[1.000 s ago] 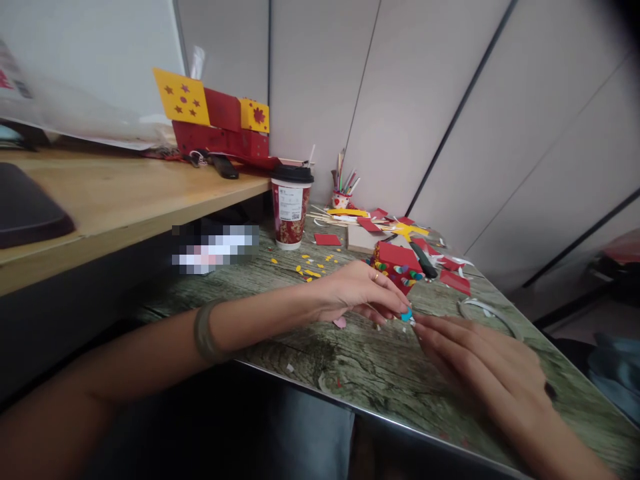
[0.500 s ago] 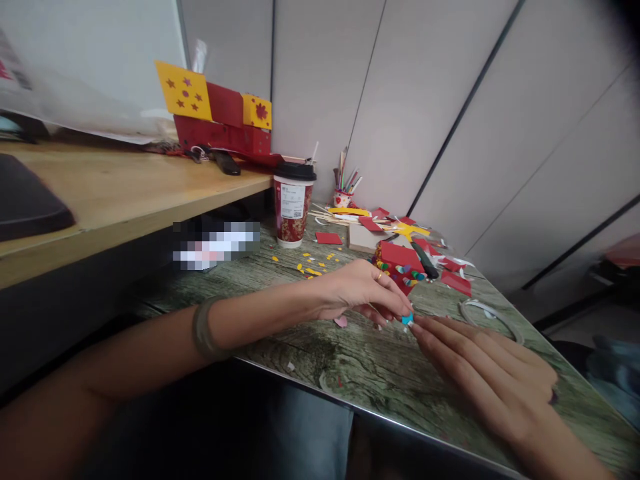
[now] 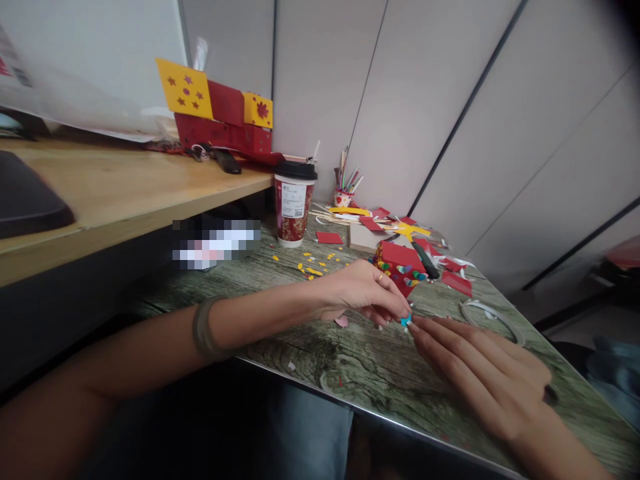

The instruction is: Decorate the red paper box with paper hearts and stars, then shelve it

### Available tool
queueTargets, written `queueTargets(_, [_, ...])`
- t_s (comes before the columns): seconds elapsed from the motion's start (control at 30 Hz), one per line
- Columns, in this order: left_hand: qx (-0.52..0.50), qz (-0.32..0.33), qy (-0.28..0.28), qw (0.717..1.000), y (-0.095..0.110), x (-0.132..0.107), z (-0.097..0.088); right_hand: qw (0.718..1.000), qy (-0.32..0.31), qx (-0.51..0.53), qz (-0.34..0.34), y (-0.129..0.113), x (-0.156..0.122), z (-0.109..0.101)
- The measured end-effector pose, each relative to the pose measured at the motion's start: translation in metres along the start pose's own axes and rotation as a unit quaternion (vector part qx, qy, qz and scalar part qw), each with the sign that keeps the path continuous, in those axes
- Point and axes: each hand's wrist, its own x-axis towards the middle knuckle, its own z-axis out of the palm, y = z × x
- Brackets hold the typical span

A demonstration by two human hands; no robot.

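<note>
Blue paper piece (image 3: 405,321) is held low over the wood-grain table (image 3: 320,360), between the fingertips of both hands. By the left hand (image 3: 367,292) it is pinched from above, with the wrist bent and the fingers pointed down, probably so that so small a scrap can be steadied while its near edge is left free. The right hand (image 3: 487,363) is set opposite, palm down, its fingers laid close together and their tips put to that edge; whether anything is gripped there cannot be told, since the thumb is hidden. Fingertips alone are used, it seems, because little of the piece can be reached at once. Just behind the hands the red box (image 3: 400,256) is stood, its sides studded with coloured bits, perhaps placed there for easy reach. Beside it a dark tool (image 3: 425,260) is laid. Yellow scraps (image 3: 314,272) are strewn beyond the left hand, and a pink scrap (image 3: 341,321) is seen near its underside. The lidded cup (image 3: 293,213) is stood farther back by the shelf (image 3: 150,195), presumably where it is less easily knocked
</note>
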Motion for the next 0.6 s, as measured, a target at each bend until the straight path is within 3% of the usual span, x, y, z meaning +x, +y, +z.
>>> queueTargets(0.6, [0.041, 0.004, 0.001, 0.999, -0.0023, 0.0001, -0.0022, 0.999, 0.012, -0.041, -0.01, -0.0004, 0.0029, 0.0083])
